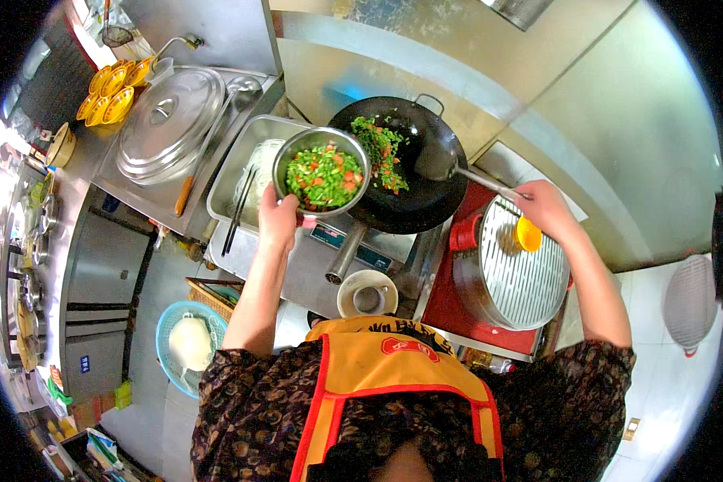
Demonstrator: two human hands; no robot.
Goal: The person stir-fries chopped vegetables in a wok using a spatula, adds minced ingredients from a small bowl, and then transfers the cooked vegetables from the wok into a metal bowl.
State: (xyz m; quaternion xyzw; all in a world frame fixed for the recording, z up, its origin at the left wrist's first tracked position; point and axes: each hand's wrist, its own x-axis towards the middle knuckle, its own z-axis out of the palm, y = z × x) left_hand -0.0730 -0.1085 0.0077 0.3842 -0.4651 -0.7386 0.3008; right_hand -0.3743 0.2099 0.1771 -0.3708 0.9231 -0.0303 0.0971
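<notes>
My left hand (278, 218) grips the near left rim of a round metal bowl (322, 171) filled with chopped greens and orange pieces. The bowl is held beside a black wok (425, 208), overlapping its left edge in view. Similar chopped greens and orange pieces (382, 153) lie in the left half of the wok. With my right hand (545, 208) I hold the handle of a metal wok ladle (437, 161), whose head rests inside the wok towards its right side. The wok's hollow metal handle (346, 253) points towards me.
A metal tray (218, 199) with white noodles and black chopsticks (238, 212) is left of the bowl. Farther left stands a lidded steel pot (172, 123). Below the wok handle is a white container (367, 293). At right, a slotted metal rack (518, 271) covers a large pot.
</notes>
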